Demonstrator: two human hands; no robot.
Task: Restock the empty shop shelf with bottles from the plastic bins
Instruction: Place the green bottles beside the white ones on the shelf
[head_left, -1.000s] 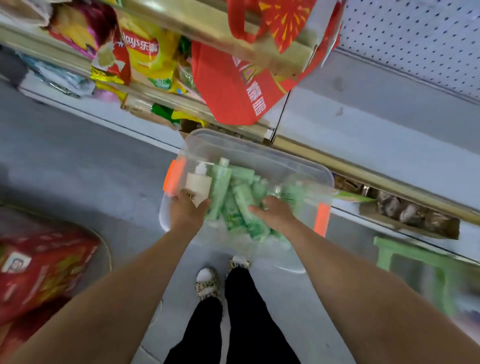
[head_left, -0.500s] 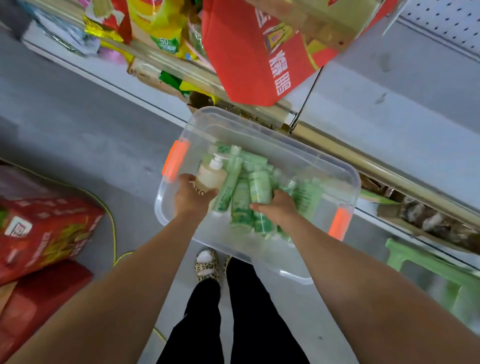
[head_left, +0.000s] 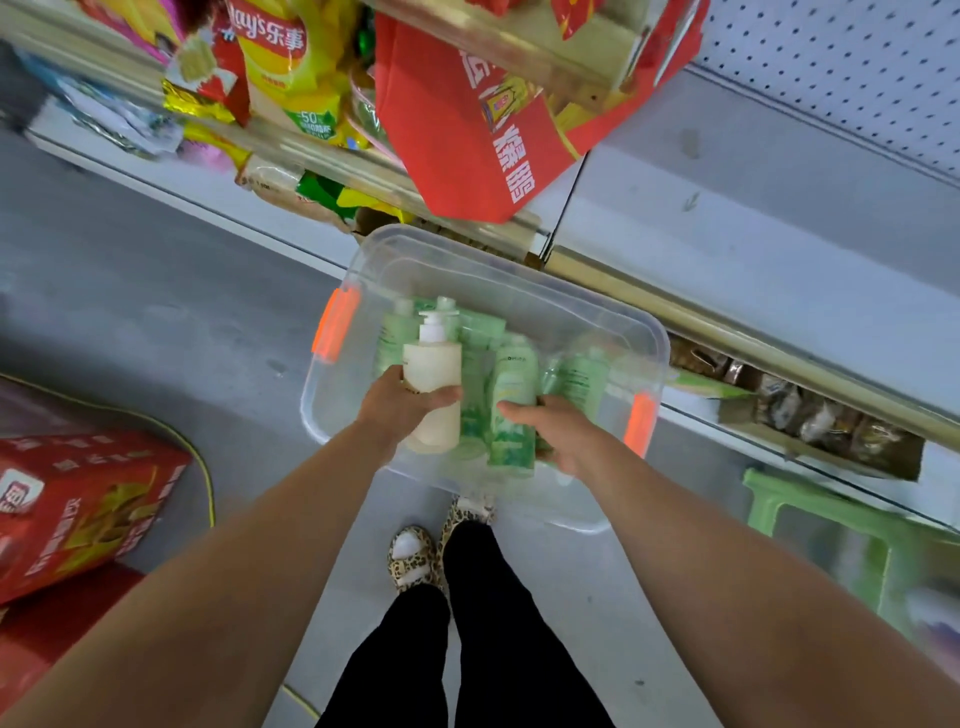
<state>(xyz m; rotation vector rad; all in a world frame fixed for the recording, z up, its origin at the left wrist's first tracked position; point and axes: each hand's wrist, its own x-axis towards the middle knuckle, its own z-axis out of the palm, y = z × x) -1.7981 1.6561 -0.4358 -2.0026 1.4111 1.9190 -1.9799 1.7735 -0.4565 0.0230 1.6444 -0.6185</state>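
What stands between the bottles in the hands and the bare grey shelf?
Nothing visible. Left hand grips the cream pump bottle, right hand grips green bottles, both over the clear bin; the bare shelf lies open, the red bag hangs left of it.

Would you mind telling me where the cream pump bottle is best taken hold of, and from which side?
Hold the cream pump bottle around its round body, below the shoulder, coming from its left, as the left hand does. The pump head is narrow and sticks out at the far end, a poor hold, and green bottles crowd its right side in the clear bin.
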